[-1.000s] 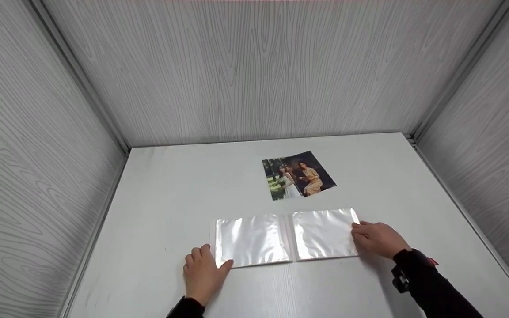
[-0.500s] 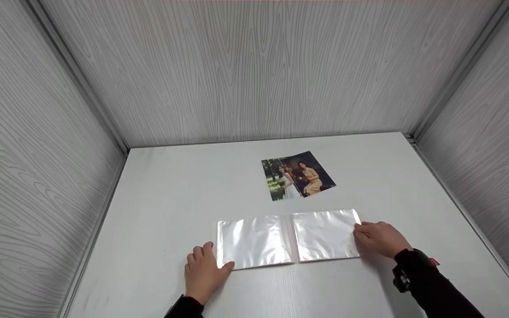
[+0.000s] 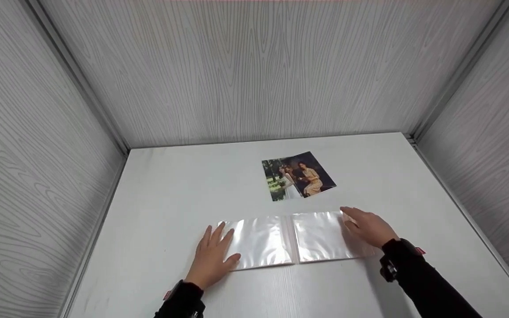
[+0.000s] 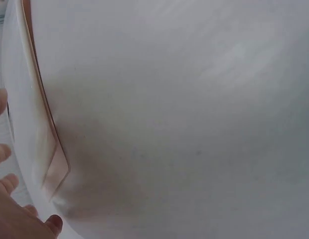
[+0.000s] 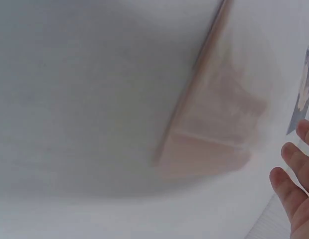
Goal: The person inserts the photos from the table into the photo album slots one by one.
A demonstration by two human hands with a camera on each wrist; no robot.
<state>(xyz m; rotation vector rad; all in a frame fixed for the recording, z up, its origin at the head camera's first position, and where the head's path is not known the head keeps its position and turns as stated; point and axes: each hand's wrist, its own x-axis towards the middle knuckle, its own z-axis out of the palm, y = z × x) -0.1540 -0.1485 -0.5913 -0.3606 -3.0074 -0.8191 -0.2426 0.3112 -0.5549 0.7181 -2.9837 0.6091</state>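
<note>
A small photo album (image 3: pixel 259 243) lies open flat, its two clear, shiny sleeves side by side with a pinkish spine between them. My left hand (image 3: pixel 212 260) is at its left end, fingers straight and spread over the sleeve's edge. Over the right end is my right hand (image 3: pixel 371 227), fingers extended toward the top edge and covering part of that sleeve. In the left wrist view the album's pink corner (image 4: pixel 57 172) shows beside the fingers. The right wrist view has the album's edge (image 5: pixel 209 124) blurred, with the fingers apart from it.
Two photo prints, one with a green garden scene (image 3: pixel 276 183) and one with a dark background (image 3: pixel 312 174), lie overlapping behind the album. The white table (image 3: pixel 170 190) is enclosed by wood-grain panels (image 3: pixel 254 75) at the back and both sides.
Both hands have left their grip on the album's outer edges. The left has moved up and inward with fingers spread; the right has moved up and left over the sleeve.
</note>
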